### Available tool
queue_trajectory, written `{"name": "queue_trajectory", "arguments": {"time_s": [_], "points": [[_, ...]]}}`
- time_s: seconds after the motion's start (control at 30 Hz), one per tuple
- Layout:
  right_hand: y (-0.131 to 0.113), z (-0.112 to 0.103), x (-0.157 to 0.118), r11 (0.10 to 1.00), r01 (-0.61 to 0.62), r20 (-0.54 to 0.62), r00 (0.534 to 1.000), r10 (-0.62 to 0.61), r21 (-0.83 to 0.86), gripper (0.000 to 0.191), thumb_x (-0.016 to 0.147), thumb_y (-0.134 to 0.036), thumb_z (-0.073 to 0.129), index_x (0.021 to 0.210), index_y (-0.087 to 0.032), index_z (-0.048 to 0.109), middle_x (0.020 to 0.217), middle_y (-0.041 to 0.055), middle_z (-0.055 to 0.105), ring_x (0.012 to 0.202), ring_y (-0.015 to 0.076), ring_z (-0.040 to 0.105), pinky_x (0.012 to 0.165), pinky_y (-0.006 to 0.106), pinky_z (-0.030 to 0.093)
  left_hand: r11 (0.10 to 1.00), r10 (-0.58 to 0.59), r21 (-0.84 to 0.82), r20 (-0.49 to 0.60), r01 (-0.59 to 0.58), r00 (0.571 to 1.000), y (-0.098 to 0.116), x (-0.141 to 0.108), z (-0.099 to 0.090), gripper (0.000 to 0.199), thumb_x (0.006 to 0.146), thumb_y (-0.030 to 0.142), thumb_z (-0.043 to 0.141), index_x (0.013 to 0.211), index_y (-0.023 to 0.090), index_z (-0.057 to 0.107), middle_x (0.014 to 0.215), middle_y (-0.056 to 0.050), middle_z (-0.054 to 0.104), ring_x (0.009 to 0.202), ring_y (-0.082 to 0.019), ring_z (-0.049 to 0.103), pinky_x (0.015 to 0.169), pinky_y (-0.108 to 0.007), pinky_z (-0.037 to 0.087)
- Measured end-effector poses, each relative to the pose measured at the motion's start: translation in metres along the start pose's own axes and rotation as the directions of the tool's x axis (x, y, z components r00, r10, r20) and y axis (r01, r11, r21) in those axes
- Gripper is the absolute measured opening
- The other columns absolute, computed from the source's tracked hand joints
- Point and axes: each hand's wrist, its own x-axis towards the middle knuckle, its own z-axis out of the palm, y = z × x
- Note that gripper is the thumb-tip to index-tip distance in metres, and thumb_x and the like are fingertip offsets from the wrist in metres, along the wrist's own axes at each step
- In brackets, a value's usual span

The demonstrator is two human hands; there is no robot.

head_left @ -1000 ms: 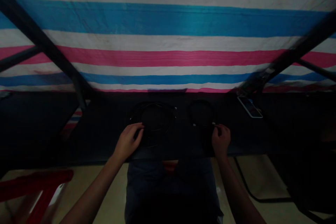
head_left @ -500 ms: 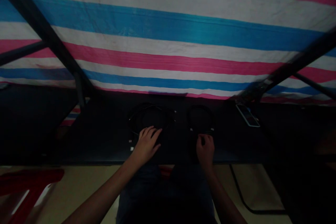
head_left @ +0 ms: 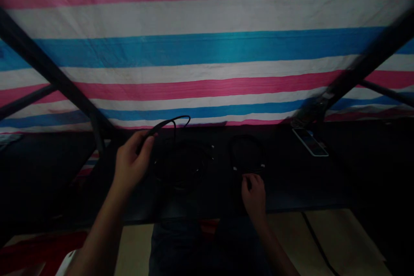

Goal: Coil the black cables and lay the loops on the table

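Note:
My left hand [head_left: 132, 164] is raised at the left of the black table and closed around a black cable [head_left: 171, 120]. A thin loop of that cable sticks out to the right of my fingers, and a strand hangs down. Below and to its right lies a loose pile of dark coiled cables [head_left: 181, 187] with small light connector tips. My right hand [head_left: 254, 192] rests on the table with its fingers curled into a pinch. It is at the near side of a round coiled cable [head_left: 247, 136] with two pale ends. Whatever these fingers hold is too dark to make out.
A phone [head_left: 310, 142] lies at the right of the table [head_left: 291, 189], near a dark slanted post [head_left: 352, 77]. Another post [head_left: 64, 82] slants at the left. Behind hangs a striped sheet [head_left: 207, 47]. A red stool [head_left: 48, 250] stands below the table at lower left.
My left hand, earlier spread over the cable pile, has moved left and up with a black cable in it. My right hand stays in place. The view has tilted slightly.

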Motion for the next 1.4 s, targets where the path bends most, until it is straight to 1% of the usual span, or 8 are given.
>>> {"name": "queue_trajectory", "arguments": {"time_s": [0.13,0.27,0.47,0.87,1.03,1.17,1.3,1.4], "points": [[0.001,0.0,-0.001,1.0,0.015,0.005,1.0,-0.015,0.006,0.022,0.092,-0.03,0.049,0.092,-0.017,0.067,0.098,0.0135,0.065,0.096,0.03,0.059,0.088,0.047,0.046,0.998,-0.015,0.054,-0.09,0.02,0.996,0.023,0.013,-0.031,0.023,0.094,0.042,0.058,0.093,0.023,0.072,0.07,0.001,0.063,0.063,-0.017,0.056,0.057,-0.029,0.042],[0.002,0.0,-0.002,1.0,0.025,0.005,1.0,-0.025,0.012,0.023,0.093,-0.03,0.049,0.092,-0.018,0.068,0.097,0.0135,0.065,0.096,0.0297,0.059,0.088,0.047,0.046,0.998,-0.027,0.049,-0.124,0.033,0.992,0.028,0.012,-0.026,0.02,0.091,0.039,0.061,0.086,0.023,0.071,0.07,0.001,0.065,0.063,-0.016,0.057,0.056,-0.029,0.042],[0.0,-0.001,-0.001,0.999,0.039,0.022,0.999,-0.039,-0.023,0.024,0.093,-0.031,0.047,0.091,-0.018,0.068,0.097,0.0137,0.066,0.094,0.0298,0.059,0.086,0.046,0.046,1.0,0.004,-0.025,0.079,-0.002,0.997,0.017,-0.016,0.022,0.022,0.091,0.038,0.063,0.093,0.02,0.075,0.082,-0.003,0.076,0.073,-0.02,0.071,0.064,-0.03,0.054],[0.003,-0.002,0.0,0.994,0.076,0.061,0.996,-0.071,-0.074,0.025,0.093,-0.032,0.048,0.09,-0.017,0.068,0.095,0.0145,0.066,0.092,0.0301,0.059,0.085,0.046,0.047,0.967,0.14,0.135,0.434,-0.218,0.89,-0.021,-0.112,0.121,0.022,0.099,0.029,0.055,0.105,0.02,0.074,0.093,-0.008,0.075,0.088,-0.024,0.069,0.084,-0.043,0.058],[0.0,-0.004,0.001,0.992,0.081,0.075,0.994,-0.073,-0.1,0.026,0.093,-0.032,0.047,0.092,-0.017,0.067,0.095,0.0152,0.067,0.093,0.0303,0.06,0.087,0.046,0.046,0.991,-0.057,0.127,0.124,0.041,0.991,-0.04,-0.094,0.095,0.025,0.1,0.032,0.049,0.11,0.023,0.071,0.112,-0.008,0.072,0.108,-0.023,0.066,0.096,-0.04,0.055],[-0.001,-0.004,0.002,0.99,0.082,0.084,0.994,-0.073,-0.113,0.026,0.093,-0.033,0.047,0.09,-0.017,0.067,0.095,0.0158,0.068,0.093,0.0312,0.06,0.085,0.046,0.046,0.91,-0.276,0.278,-0.147,0.308,0.95,-0.1,-0.055,0.048,0.033,0.095,0.037,0.049,0.11,0.014,0.067,0.108,-0.015,0.069,0.103,-0.03,0.065,0.093,-0.048,0.052],[-0.001,-0.004,0.001,0.989,0.098,0.088,0.992,-0.088,-0.111,0.026,0.093,-0.033,0.046,0.091,-0.018,0.067,0.096,0.0154,0.068,0.093,0.0312,0.06,0.084,0.045,0.045,0.85,-0.391,0.353,-0.076,0.391,0.917,-0.151,-0.045,0.031,0.033,0.084,0.043,0.059,0.096,0.015,0.071,0.091,-0.014,0.07,0.087,-0.03,0.067,0.084,-0.046,0.054],[-0.001,-0.003,0.001,0.99,0.103,0.095,0.991,-0.094,-0.097,0.025,0.093,-0.033,0.046,0.091,-0.018,0.067,0.096,0.0149,0.068,0.093,0.0308,0.06,0.084,0.045,0.045,0.856,-0.387,0.377,0.013,0.354,0.922,-0.161,-0.052,0.039,0.032,0.076,0.049,0.068,0.087,0.019,0.072,0.089,-0.01,0.07,0.087,-0.029,0.066,0.086,-0.043,0.054]]}}
